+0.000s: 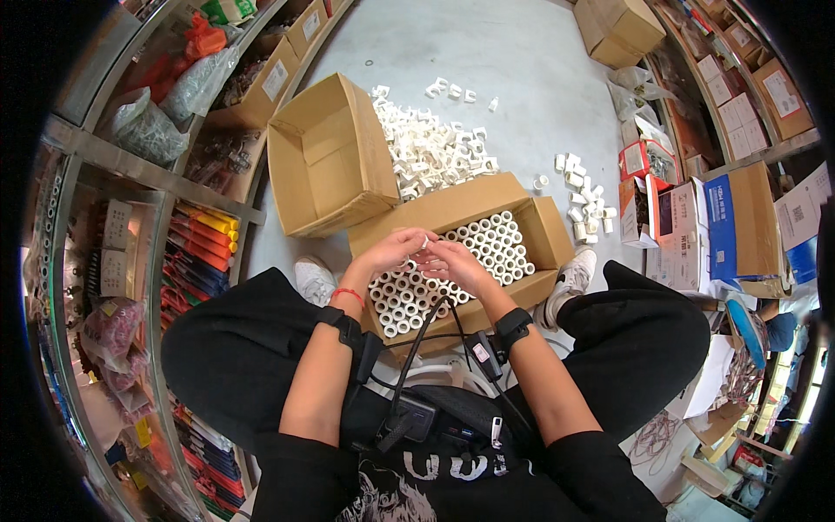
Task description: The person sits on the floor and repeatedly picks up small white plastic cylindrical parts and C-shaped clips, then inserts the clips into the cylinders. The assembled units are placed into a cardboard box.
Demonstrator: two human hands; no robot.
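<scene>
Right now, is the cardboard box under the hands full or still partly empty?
Nearly full. The cardboard box holds tight rows of upright white fittings across most of its floor; the part under both hands is hidden.

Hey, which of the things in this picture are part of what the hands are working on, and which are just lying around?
In use:
left hand
right hand
small white fitting held between them
box of upright white fittings
loose pile of white fittings

Lying about:
empty open carton
closed carton
shelf stock
printed boxes
</scene>
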